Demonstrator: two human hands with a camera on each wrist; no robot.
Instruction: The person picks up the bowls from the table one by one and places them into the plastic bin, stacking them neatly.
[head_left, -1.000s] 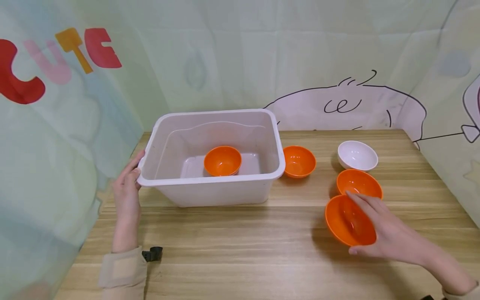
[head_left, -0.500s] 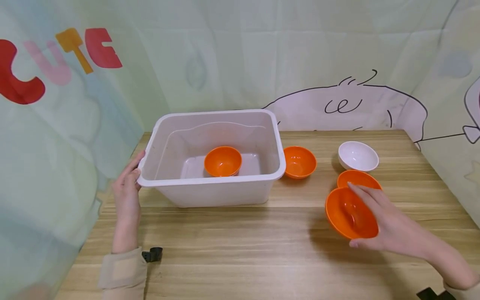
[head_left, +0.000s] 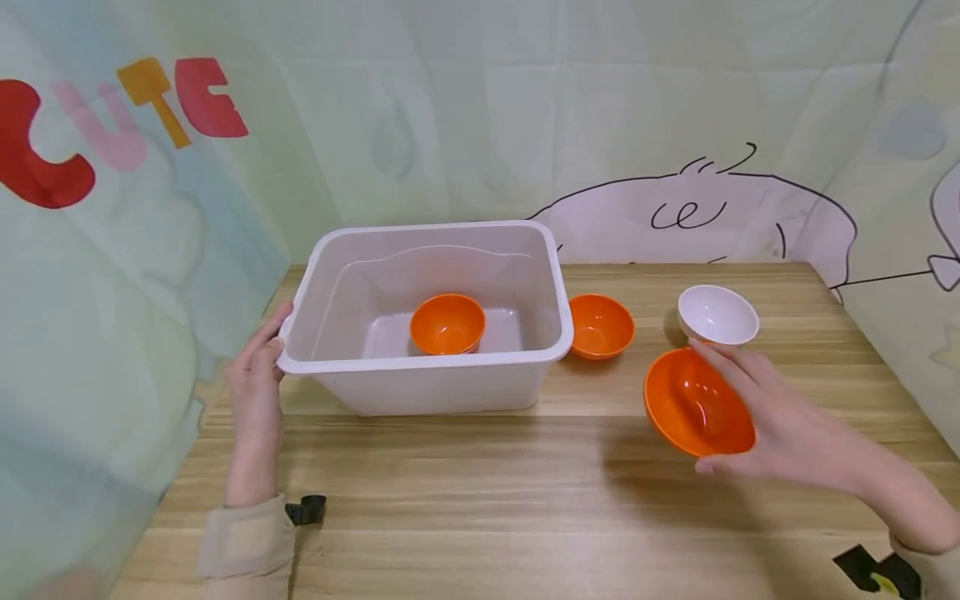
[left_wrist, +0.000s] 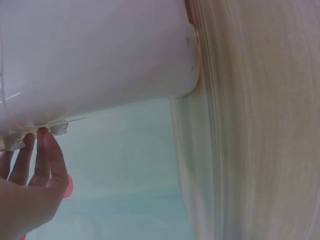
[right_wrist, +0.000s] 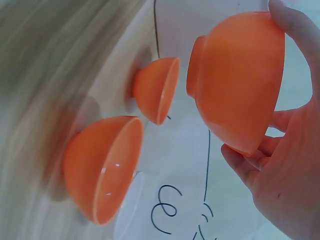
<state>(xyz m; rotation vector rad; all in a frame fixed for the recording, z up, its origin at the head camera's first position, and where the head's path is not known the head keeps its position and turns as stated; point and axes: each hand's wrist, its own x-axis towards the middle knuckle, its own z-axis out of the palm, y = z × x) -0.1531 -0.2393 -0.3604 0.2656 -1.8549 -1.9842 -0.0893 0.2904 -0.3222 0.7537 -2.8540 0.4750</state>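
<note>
My right hand (head_left: 780,417) grips an orange bowl (head_left: 693,404) across its rim, thumb on the near side and fingers on the far side. The bowl is tilted and held above the table. A second orange bowl (right_wrist: 95,170) sits behind it, mostly hidden in the head view but plain in the right wrist view. My left hand (head_left: 255,375) holds the left rim of a white plastic tub (head_left: 427,387); the left wrist view shows its fingers (left_wrist: 55,160) at that rim. Inside the tub is an orange bowl (head_left: 447,323), seemingly atop something mostly hidden.
Another orange bowl (head_left: 600,327) stands against the tub's right side. A white bowl (head_left: 717,314) is at the back right of the wooden table (head_left: 465,500). A printed cloth (head_left: 450,125) hangs along the back and sides.
My right hand has lifted the orange bowl higher and farther back, so it now covers most of the bowl behind it. The left hand and tub stay in place.
</note>
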